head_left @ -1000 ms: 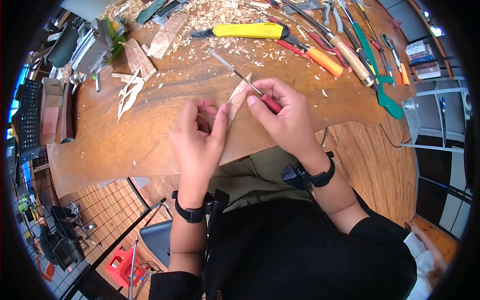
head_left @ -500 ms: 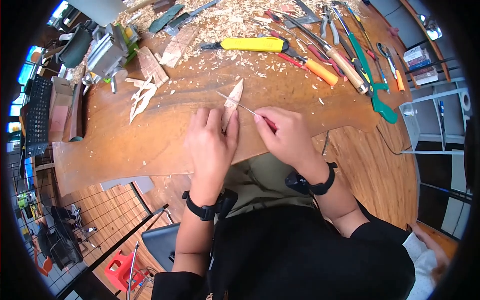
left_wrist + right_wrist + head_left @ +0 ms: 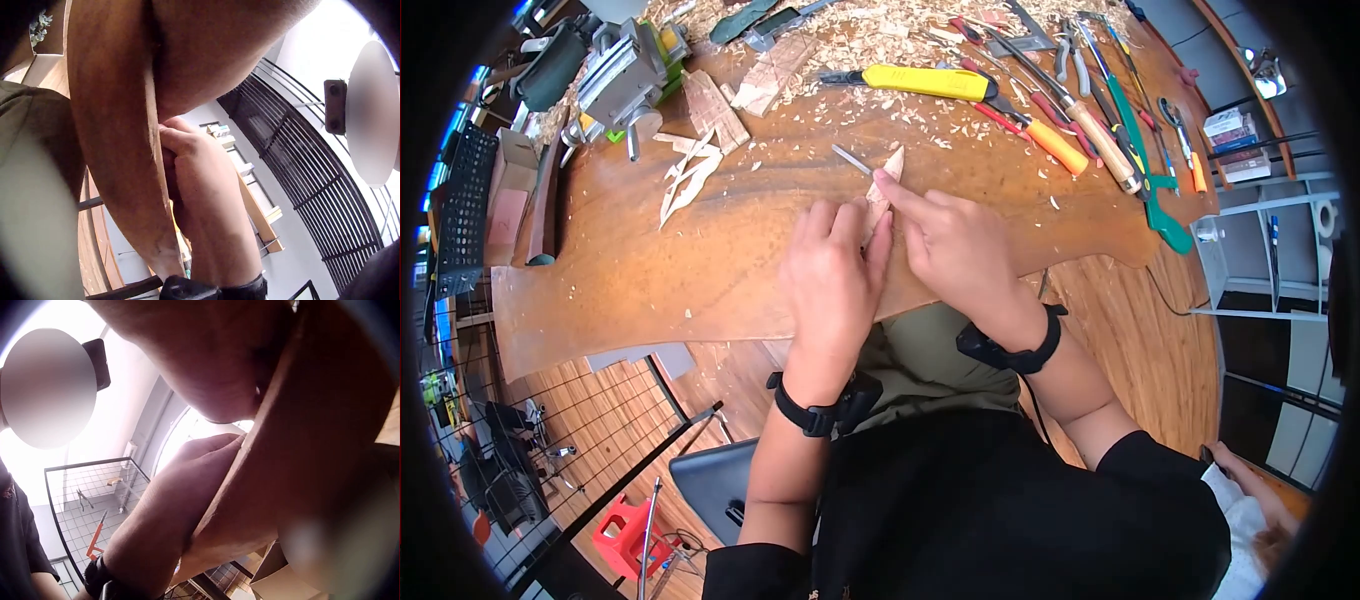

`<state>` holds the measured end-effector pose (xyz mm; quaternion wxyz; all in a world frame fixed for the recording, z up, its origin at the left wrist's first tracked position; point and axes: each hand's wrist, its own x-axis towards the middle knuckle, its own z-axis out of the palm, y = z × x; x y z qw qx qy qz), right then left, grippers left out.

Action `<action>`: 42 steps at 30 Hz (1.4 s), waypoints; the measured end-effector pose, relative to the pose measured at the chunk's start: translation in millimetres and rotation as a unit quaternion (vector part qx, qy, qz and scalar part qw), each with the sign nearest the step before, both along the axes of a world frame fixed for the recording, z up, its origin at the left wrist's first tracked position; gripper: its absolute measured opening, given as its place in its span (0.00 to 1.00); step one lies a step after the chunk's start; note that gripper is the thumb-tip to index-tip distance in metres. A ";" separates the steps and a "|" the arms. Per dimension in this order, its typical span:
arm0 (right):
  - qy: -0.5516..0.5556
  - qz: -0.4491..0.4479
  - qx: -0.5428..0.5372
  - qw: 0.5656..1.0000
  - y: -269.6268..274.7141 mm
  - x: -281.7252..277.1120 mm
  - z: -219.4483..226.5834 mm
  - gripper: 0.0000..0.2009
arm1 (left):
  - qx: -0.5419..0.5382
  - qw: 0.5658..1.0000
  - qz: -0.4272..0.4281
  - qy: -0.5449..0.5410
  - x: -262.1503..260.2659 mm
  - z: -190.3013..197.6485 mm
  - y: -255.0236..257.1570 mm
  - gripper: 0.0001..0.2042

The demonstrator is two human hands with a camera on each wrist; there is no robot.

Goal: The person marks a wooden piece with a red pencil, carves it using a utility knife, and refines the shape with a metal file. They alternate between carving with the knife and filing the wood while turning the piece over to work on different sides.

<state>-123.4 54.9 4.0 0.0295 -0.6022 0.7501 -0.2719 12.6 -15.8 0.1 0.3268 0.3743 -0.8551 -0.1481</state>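
Observation:
A pointed piece of pale wood (image 3: 887,184) lies on the brown wooden bench, its tip facing away from me. My left hand (image 3: 832,268) holds its near end, thumb along the right side. My right hand (image 3: 962,240) grips a needle file, its index finger stretched out along the tool over the wood. The grey file blade (image 3: 852,158) crosses the wood and sticks out to the left; its red handle is hidden in the palm. In the left wrist view the right hand (image 3: 209,187) shows beyond the bench edge. The right wrist view shows the left hand (image 3: 172,494).
Wood shavings (image 3: 870,40) cover the back of the bench. A yellow utility knife (image 3: 925,82), an orange-handled tool (image 3: 1057,148), a green-handled saw (image 3: 1170,230) and pliers (image 3: 1072,62) lie behind and to the right. A vise (image 3: 625,75) and wood offcuts (image 3: 715,112) are at the left.
The right hand has moved in toward the wood, its index finger now extended along the file. The file has come down across the wood, and the left hand has turned knuckles-up over the near end.

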 end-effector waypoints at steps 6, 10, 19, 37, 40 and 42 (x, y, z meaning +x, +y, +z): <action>-0.007 0.010 -0.020 1.000 10.0 -3.5 0.3 0.24 | -0.018 1.000 0.014 -0.008 -1.3 2.5 2.2 0.10; 0.015 0.038 -0.050 0.998 16.1 -5.2 -3.1 0.22 | 0.018 1.000 -0.008 0.022 0.4 -0.1 3.4 0.10; -0.035 0.008 -0.011 0.999 -2.0 -1.2 -7.3 0.20 | -0.006 0.999 0.007 -0.031 -4.9 4.0 6.9 0.11; -0.025 0.028 -0.018 0.999 19.8 -11.4 -5.6 0.25 | 0.003 1.000 -0.004 0.005 -3.1 3.3 4.1 0.10; -0.025 0.022 -0.011 0.999 16.7 -10.4 -1.1 0.21 | 0.003 1.000 -0.002 -0.004 -2.5 4.0 3.6 0.10; -0.018 0.016 -0.009 1.000 15.0 -9.8 -0.4 0.20 | 0.008 1.000 -0.002 -0.008 -2.1 2.9 3.3 0.10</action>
